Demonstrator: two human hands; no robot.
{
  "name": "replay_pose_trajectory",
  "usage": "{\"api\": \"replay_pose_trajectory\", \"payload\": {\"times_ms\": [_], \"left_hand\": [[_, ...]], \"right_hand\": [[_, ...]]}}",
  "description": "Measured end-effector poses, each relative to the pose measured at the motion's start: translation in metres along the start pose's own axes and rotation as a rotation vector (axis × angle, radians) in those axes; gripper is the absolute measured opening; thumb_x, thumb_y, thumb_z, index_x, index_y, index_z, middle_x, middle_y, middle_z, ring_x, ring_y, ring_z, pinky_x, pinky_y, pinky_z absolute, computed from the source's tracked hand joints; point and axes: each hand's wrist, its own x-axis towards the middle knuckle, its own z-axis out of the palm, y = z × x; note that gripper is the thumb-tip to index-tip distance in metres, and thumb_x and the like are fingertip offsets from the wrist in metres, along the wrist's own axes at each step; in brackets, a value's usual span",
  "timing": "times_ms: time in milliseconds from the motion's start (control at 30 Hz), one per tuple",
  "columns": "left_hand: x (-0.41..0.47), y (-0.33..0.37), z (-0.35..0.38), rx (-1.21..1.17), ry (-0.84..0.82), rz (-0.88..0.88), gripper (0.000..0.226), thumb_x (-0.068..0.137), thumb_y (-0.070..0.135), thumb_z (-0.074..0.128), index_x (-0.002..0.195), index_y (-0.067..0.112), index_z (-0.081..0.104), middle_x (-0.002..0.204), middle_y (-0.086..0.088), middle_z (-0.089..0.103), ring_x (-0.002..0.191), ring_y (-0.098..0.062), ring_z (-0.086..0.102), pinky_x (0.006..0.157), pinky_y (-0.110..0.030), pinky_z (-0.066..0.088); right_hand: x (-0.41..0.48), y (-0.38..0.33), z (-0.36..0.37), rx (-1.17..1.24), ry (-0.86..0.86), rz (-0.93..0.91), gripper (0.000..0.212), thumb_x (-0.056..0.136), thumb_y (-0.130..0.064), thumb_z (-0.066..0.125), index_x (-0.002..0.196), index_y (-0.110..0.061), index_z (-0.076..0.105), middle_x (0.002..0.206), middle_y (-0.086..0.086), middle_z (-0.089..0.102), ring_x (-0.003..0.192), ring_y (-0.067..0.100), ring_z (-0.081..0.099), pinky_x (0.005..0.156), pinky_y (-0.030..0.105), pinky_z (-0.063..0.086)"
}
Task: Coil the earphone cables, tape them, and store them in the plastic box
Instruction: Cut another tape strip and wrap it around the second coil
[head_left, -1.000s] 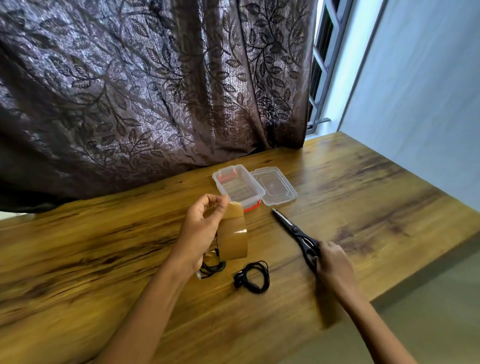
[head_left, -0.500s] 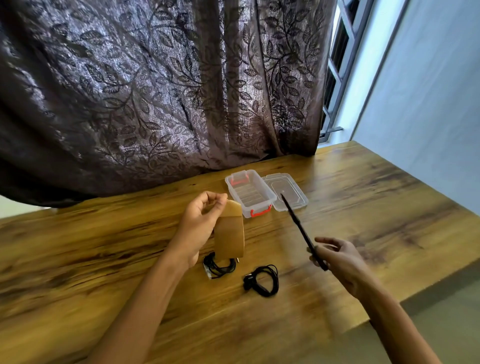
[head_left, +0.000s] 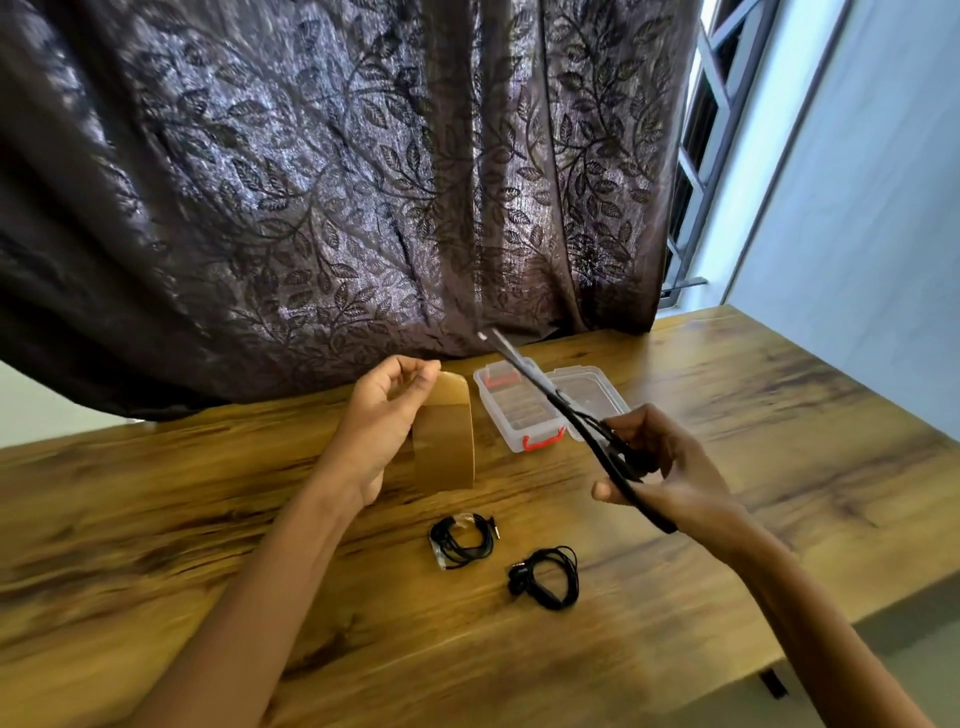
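My left hand (head_left: 382, 421) pinches the top of a brown strip of tape (head_left: 448, 439), which hangs in the air above the table. My right hand (head_left: 670, 462) grips black scissors (head_left: 558, 402), blades pointing up and left over the box. Two coiled black earphone cables lie on the table in front of me: one (head_left: 462, 540) with clear tape on it, the other (head_left: 548, 577) to its right. The open clear plastic box (head_left: 514, 415) with red clips stands behind them, with its lid (head_left: 589, 392) lying beside it on the right.
The wooden table (head_left: 727, 415) runs to a right edge near a white wall. A dark leaf-patterned curtain (head_left: 337, 182) hangs along the table's back edge, with a window frame (head_left: 701, 156) beside it.
My right hand has picked the scissors up off the table and raised them, blades now over the box. My left hand kept the tape strip up; the view shifted.
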Motion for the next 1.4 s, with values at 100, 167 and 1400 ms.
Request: {"api": "replay_pose_trajectory", "payload": {"times_ms": [100, 167, 1400], "left_hand": [[0.004, 0.009, -0.007, 0.006, -0.001, 0.05, 0.012, 0.091, 0.028, 0.052, 0.086, 0.02, 0.06, 0.105, -0.005, 0.062, 0.085, -0.009, 0.053, 0.069, -0.025, 0.046], [0.006, 0.014, -0.011, 0.018, -0.007, 0.078, 0.012, 0.091, 0.026, 0.052, 0.083, 0.021, 0.059, 0.11, -0.008, 0.061, 0.09, -0.011, 0.051, 0.076, -0.027, 0.045], [0.001, 0.023, -0.026, 0.019, -0.211, -0.043, 0.023, 0.092, 0.024, 0.051, 0.105, 0.009, 0.06, 0.116, 0.003, 0.063, 0.097, -0.01, 0.059, 0.082, -0.036, 0.049]], "right_hand": [[0.004, -0.005, -0.008, -0.108, -0.107, -0.054, 0.054, 0.05, -0.038, 0.083, 0.095, -0.019, 0.058, 0.086, -0.011, 0.064, 0.072, -0.001, 0.054, 0.064, 0.008, 0.041], [0.008, -0.007, -0.012, -0.159, -0.165, -0.075, 0.055, 0.051, -0.04, 0.084, 0.097, -0.021, 0.059, 0.094, -0.009, 0.064, 0.083, 0.004, 0.058, 0.07, 0.012, 0.044], [0.04, -0.053, 0.004, -0.51, -0.245, -0.401, 0.048, 0.054, -0.037, 0.087, 0.091, -0.039, 0.056, 0.086, -0.033, 0.057, 0.079, -0.003, 0.053, 0.068, 0.007, 0.035]]}}
